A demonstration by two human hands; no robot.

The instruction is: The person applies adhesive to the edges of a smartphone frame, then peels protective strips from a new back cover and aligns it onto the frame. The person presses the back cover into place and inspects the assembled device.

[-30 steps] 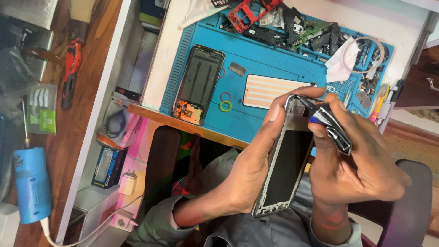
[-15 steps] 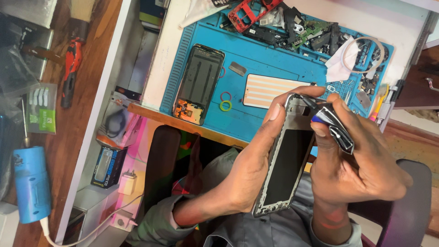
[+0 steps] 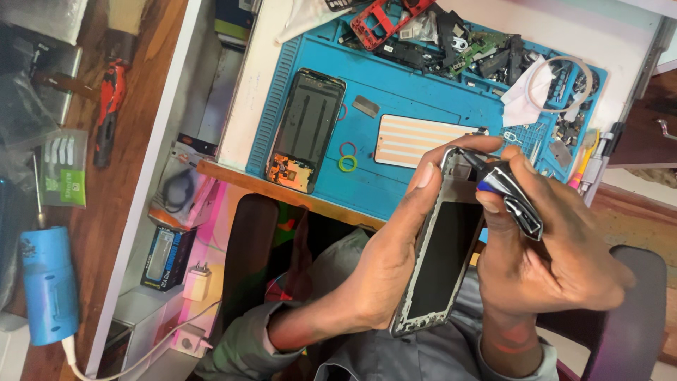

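1. Right of centre in the head view, the left hand (image 3: 395, 261) grips a bare phone frame (image 3: 441, 254) from its left side, thumb up by the top edge and fingers wrapped behind it; the frame stands tilted, dark panel facing the camera, above the person's lap
2. Just to its right, the right hand (image 3: 557, 261) is clamped on a dark, shiny, crumpled strip (image 3: 511, 194), pinching it against the frame's upper right corner
3. Both hands are together on the frame, touching near its top
4. Behind them, a blue work mat (image 3: 416, 95) lies on a white desk (image 3: 257, 92); on the mat rest a second opened phone (image 3: 307, 130) at the left, a white ribbed panel (image 3: 416, 137) mid-mat, and two small rings (image 3: 347, 156) between them
5. Along the mat's upper edge sits a heap of phone parts (image 3: 451, 35)
6. At the lower left of the frame stands a blue cylinder-shaped tool (image 3: 48, 286), with a red-handled tool (image 3: 109, 102) above it on a wooden surface
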